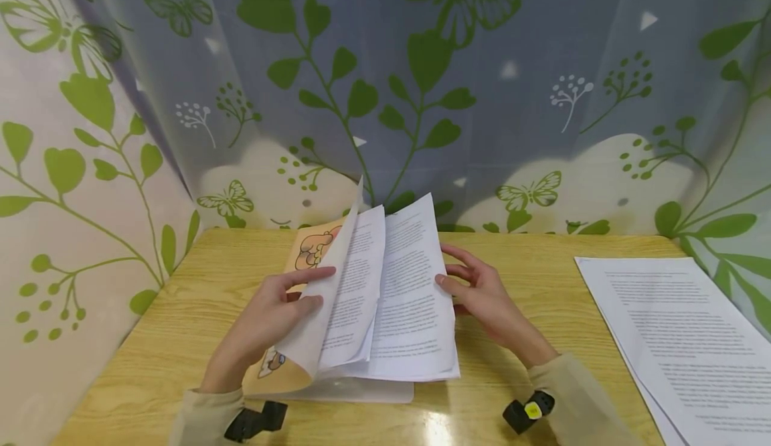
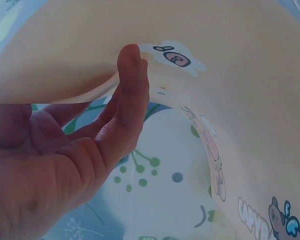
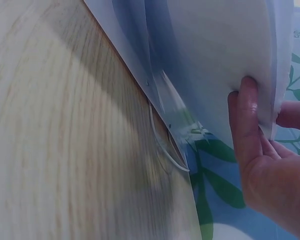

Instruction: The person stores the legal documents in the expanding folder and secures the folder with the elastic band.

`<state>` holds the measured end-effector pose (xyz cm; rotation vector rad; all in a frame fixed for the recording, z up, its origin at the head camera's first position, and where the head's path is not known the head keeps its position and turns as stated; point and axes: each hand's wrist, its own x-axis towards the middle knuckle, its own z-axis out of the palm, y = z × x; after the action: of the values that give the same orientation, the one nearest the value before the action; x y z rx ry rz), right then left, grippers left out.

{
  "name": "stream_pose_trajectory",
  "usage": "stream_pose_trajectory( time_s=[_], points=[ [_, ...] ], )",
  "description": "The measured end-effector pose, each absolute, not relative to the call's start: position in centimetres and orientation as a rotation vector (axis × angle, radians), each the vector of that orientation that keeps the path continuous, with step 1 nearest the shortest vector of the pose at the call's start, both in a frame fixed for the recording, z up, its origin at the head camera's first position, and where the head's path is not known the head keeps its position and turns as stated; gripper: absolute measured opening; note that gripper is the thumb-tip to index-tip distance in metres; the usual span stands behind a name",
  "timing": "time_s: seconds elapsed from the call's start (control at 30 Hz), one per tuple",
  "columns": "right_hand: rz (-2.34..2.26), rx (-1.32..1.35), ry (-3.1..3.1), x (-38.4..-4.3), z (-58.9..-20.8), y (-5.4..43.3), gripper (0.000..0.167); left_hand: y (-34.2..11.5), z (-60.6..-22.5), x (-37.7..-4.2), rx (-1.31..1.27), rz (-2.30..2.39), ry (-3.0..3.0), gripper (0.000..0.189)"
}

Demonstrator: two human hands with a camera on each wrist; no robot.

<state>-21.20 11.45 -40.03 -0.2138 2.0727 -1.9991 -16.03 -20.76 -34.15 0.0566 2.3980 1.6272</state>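
Note:
An orange folder (image 1: 280,376) with cartoon pictures stands partly opened on the table, its front cover bent up and curling. My left hand (image 1: 274,312) pinches that cover at its left part, the index finger and thumb lying over its white inner side. In the left wrist view, a finger of the left hand (image 2: 120,115) touches the orange outside. Printed sheets (image 1: 409,292) fan out within the folder, tilted up. At their right edge, my right hand (image 1: 476,292) grips the stack, thumb in front and fingers (image 3: 247,115) behind.
Another stack of printed paper (image 1: 680,345) lies at the table's right side. The wooden table (image 1: 524,252) ends at a patterned curtain (image 1: 482,111) behind and at the sides. A pale lower flap (image 1: 373,390) of the folder lies flat near the front.

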Motion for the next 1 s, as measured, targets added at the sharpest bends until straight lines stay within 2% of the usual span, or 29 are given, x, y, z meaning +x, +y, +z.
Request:
stream_pose_trajectory(
  time_s=[1.0],
  points=[
    [-2.051, -0.149, 2.045, -21.3, -40.6, 9.7, 0.058, -20.7, -34.1, -16.0, 0.089, 1.633, 2.389, 0.050]
  ],
)
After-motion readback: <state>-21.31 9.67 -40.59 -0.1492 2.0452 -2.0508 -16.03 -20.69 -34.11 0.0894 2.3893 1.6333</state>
